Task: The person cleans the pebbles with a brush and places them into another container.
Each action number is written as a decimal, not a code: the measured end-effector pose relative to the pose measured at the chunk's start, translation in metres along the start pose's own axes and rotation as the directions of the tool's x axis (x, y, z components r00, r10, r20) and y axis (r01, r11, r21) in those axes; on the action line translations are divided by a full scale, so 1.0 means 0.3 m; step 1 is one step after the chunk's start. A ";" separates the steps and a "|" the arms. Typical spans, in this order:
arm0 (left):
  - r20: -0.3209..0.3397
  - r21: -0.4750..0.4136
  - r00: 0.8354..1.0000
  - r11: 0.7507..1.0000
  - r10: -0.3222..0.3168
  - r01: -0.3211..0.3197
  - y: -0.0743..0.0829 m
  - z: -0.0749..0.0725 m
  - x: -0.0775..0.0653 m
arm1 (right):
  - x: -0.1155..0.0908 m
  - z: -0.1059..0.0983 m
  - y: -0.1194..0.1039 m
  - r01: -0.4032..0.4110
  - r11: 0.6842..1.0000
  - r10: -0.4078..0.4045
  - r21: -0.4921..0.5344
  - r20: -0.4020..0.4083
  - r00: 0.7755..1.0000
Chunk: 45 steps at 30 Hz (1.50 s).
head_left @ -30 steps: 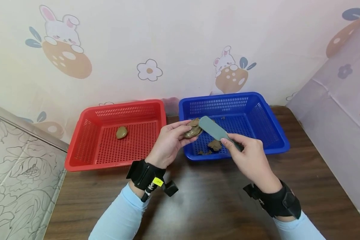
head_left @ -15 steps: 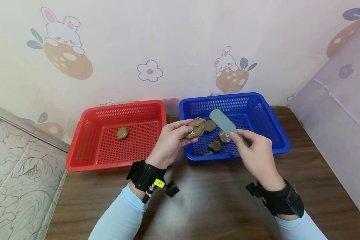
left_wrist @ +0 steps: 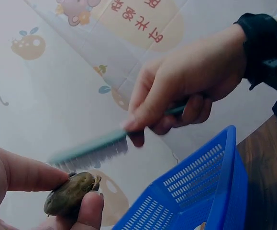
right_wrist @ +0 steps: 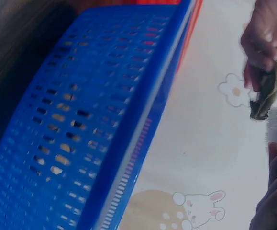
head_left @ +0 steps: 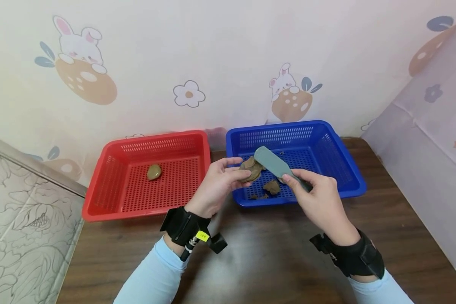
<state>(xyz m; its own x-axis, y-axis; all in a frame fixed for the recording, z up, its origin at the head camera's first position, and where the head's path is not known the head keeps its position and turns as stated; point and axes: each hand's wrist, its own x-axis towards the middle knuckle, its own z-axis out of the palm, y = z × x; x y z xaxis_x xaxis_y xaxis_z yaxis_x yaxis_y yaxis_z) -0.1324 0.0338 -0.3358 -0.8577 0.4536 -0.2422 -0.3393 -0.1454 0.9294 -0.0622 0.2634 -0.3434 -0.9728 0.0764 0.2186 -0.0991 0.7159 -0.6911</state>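
Observation:
My left hand (head_left: 218, 183) pinches a brown, mud-caked stone (head_left: 253, 172) between thumb and fingers, above the left side of the blue basket (head_left: 338, 169). Flaky mud clings to the stone (left_wrist: 70, 195) in the left wrist view. A green brush (head_left: 272, 162) is gripped by its handle in my right hand (head_left: 321, 198). Its pale bristles (left_wrist: 102, 154) face down, close to the stone's upper side; blur hides whether they touch. In the right wrist view the stone (right_wrist: 271, 91) is seen edge-on beside the bristles.
A brown clump (head_left: 272, 187) and small crumbs lie in the blue basket, partly hidden by the brush and hand. On the left stands a red basket (head_left: 175, 185) holding one smooth olive stone (head_left: 154, 172). Both baskets stand on a wooden table (head_left: 251, 253) against a patterned wall covering.
The brush swung away to the right, uncovering other lumps in the blue basket, then came back over the stone. My left hand tilted the stone slightly and still holds it.

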 end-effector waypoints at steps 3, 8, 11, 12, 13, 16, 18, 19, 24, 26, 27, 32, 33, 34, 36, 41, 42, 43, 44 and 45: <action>0.000 -0.024 1.000 1.000 0.020 -0.020 -0.005 -0.007 0.002 | -0.008 0.000 -0.004 0.013 1.000 -0.013 0.009 0.037 0.999; -0.011 -0.013 0.999 0.999 0.031 -0.031 -0.004 -0.015 0.002 | 0.007 0.002 0.008 -0.007 1.000 0.008 -0.025 0.028 1.000; -0.021 -0.001 0.999 1.000 0.026 -0.026 -0.002 -0.016 0.001 | 0.013 0.000 0.015 -0.027 0.999 0.026 -0.035 -0.031 0.999; -0.024 0.001 0.999 1.000 0.025 -0.025 -0.001 -0.016 0.001 | 0.011 -0.002 0.016 -0.028 0.999 0.026 -0.032 -0.049 0.998; -0.028 0.003 0.999 1.000 0.026 -0.026 -0.001 -0.016 0.001 | 0.009 -0.004 0.015 -0.026 0.999 0.024 -0.025 -0.064 0.998; -0.048 -0.001 0.998 0.999 0.033 -0.033 0.001 -0.015 0.001 | -0.001 -0.006 0.012 -0.006 1.000 0.007 0.012 -0.082 0.997; -0.059 -0.015 0.998 0.999 0.036 -0.037 0.002 -0.015 0.002 | -0.007 -0.004 0.007 0.022 0.999 -0.020 0.030 -0.057 0.998; -0.060 -0.021 0.997 0.999 0.038 -0.040 0.002 -0.015 0.003 | -0.008 -0.002 0.006 0.032 0.999 -0.031 0.032 -0.034 0.999; -0.049 -0.021 0.998 0.998 0.050 -0.051 0.001 -0.018 0.002 | -0.002 0.005 0.008 0.017 1.000 -0.017 -0.004 0.027 0.999; -0.035 -0.011 0.998 0.999 0.051 -0.052 0.001 -0.020 0.002 | 0.000 0.002 0.013 -0.008 1.000 0.008 -0.019 0.008 1.000; -0.024 -0.013 0.998 0.999 0.052 -0.052 0.000 -0.021 0.002 | -0.001 -0.001 0.014 -0.017 1.000 0.017 -0.024 -0.004 1.000; 0.033 -0.082 0.997 0.994 0.072 -0.070 -0.002 -0.021 0.007 | -0.014 -0.004 0.006 0.019 1.000 -0.019 0.004 -0.014 1.000; 0.043 -0.097 0.996 0.992 0.080 -0.076 -0.003 -0.020 0.008 | -0.015 -0.002 0.002 0.036 0.999 -0.036 0.009 -0.006 0.999; 0.047 -0.106 0.995 0.991 0.086 -0.081 -0.004 -0.019 0.009 | -0.016 0.001 -0.002 0.050 0.999 -0.050 0.011 0.004 0.999; 0.047 -0.109 0.994 0.990 0.095 -0.090 -0.006 -0.016 0.010 | -0.016 0.007 -0.009 0.062 0.998 -0.062 0.007 0.026 0.998; 0.048 -0.091 0.995 0.992 0.087 -0.082 -0.008 -0.009 0.009 | -0.012 0.008 -0.011 0.005 1.000 -0.005 -0.023 0.021 1.000; 0.049 -0.086 0.995 0.993 0.082 -0.077 -0.009 -0.008 0.009 | -0.013 0.006 -0.011 -0.004 1.000 0.004 -0.028 0.013 1.000; 0.050 -0.087 0.996 0.993 0.078 -0.074 -0.009 -0.009 0.008 | -0.014 0.003 -0.011 -0.009 0.999 0.009 -0.031 0.005 1.000; 0.049 -0.085 0.996 0.994 0.078 -0.073 -0.009 -0.009 0.008 | -0.016 0.000 -0.011 -0.010 0.999 0.010 -0.032 0.000 1.000; 0.049 -0.085 0.996 0.994 0.078 -0.073 -0.009 -0.009 0.007 | -0.018 -0.002 -0.011 -0.009 0.999 0.009 -0.031 -0.003 1.000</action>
<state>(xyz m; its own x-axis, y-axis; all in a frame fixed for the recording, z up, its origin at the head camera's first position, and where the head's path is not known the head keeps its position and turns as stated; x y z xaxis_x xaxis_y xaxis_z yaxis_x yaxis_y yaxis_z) -0.1342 0.0328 -0.3396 -0.8615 0.4834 -0.1554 -0.3070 -0.2522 0.9177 -0.0565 0.2610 -0.3418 -0.9730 0.0848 0.2148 -0.0840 0.7363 -0.6714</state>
